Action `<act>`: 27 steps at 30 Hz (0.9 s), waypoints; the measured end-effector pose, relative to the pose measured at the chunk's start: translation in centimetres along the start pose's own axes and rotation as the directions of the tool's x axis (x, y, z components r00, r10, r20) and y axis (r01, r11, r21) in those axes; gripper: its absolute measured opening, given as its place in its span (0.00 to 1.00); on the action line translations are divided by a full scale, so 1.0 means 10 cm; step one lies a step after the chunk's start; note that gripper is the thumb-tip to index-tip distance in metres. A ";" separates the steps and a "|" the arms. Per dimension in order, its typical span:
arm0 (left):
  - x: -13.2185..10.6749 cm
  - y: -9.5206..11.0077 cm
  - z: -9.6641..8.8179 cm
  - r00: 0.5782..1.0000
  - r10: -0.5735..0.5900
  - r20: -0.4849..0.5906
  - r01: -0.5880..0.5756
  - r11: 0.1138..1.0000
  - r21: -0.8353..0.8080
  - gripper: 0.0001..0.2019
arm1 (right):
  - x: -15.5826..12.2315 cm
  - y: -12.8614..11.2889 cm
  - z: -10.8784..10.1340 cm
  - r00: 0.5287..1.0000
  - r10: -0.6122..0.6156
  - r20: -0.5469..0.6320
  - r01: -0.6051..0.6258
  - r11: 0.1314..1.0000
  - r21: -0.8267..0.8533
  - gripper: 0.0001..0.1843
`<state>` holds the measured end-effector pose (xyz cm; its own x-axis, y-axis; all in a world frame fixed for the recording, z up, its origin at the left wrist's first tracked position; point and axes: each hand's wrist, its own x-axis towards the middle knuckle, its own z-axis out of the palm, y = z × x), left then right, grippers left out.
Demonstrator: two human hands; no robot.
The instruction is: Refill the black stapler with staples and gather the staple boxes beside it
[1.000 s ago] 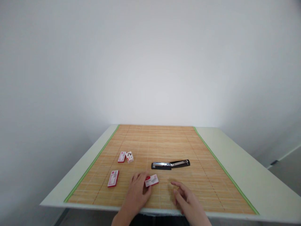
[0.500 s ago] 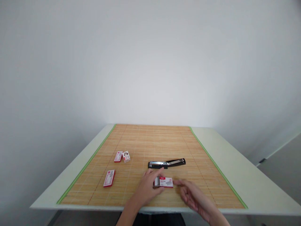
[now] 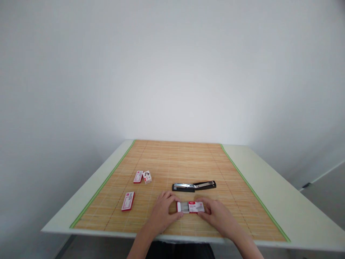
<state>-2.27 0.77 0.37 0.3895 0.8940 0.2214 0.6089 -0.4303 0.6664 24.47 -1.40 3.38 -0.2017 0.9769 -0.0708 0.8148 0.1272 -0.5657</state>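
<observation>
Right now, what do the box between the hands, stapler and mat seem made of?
Box: probably thin card, smooth, with printed flat faces. Stapler: shiny metal inside, by its glints; dark casing, perhaps plastic. Mat: likely bamboo, matt, by its narrow straw-coloured strips.

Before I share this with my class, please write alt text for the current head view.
The left hand and right hand hold a partly open staple box by its ends on a bamboo mat. Beyond it lies an unfolded black stapler; three more small boxes rest to the left.

print on the half-open box (image 3: 192,207), print on three other boxes (image 3: 128,201), all too small to read
</observation>
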 end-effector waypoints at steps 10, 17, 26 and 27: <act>0.00 -0.02 0.03 1.000 0.014 -0.018 -0.015 1.000 -0.013 0.17 | 0.31 -0.42 0.00 0.979 -0.180 0.098 0.195 0.966 -0.168 0.10; 0.00 -0.04 0.03 1.000 0.010 -0.025 -0.011 0.999 -0.040 0.18 | 0.55 -0.53 0.02 0.934 -0.264 0.239 0.329 0.898 -0.293 0.07; 0.00 -0.05 0.03 1.000 -0.008 -0.023 0.006 0.998 -0.060 0.18 | 0.48 -0.33 -0.10 0.947 -0.273 0.169 0.303 0.934 -0.188 0.11; 0.00 -0.05 0.03 1.000 -0.009 -0.022 0.008 0.998 -0.060 0.18 | 0.46 -0.25 -0.13 0.950 -0.266 0.160 0.289 0.948 -0.136 0.11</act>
<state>-2.37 0.93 -0.18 0.3682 0.9006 0.2309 0.5695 -0.4148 0.7097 22.20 2.97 5.50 -0.4957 0.8672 -0.0479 0.7879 0.4258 -0.4449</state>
